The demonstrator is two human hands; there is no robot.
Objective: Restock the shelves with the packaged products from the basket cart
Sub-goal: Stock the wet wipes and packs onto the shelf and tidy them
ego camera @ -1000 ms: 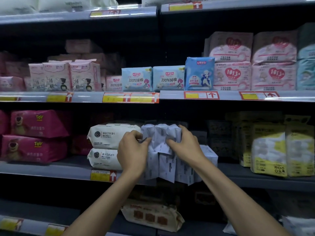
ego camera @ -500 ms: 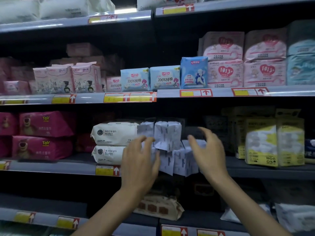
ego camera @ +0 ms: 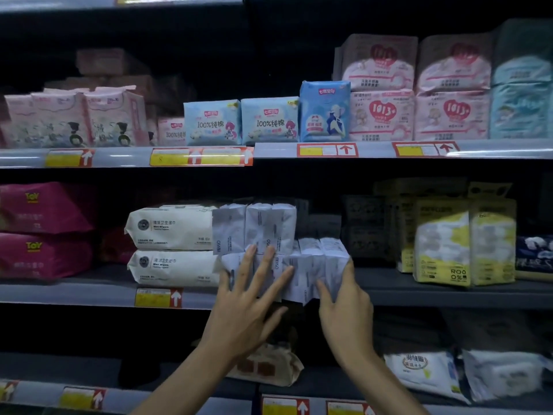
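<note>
A second ago both my hands clutched the tops of the white packs (ego camera: 314, 265). Half a second ago they had let go and hung just in front. Now they are back on the stack, lower down. My left hand (ego camera: 248, 298) lies flat against the bottom row, fingers straight and spread, pressing and grasping nothing. My right hand (ego camera: 344, 304) cups the right end of that row, with the thumb on the front face and the fingers wrapped round the side.

The packs are on the middle shelf (ego camera: 89, 295), in two tiers. The upper tier touches the cream wet-wipe packs (ego camera: 170, 229) on its left, and the yellow packs (ego camera: 463, 244) are well apart to the right. The lower tier hangs out past the shelf lip. It is dim here, so I can't tell how much of its base is actually on the board.

So I judge this batch placed but not yet settled. The regrip means I am squaring it up, and it needs a push back and a nudge left. The basket cart is out of view.
</note>
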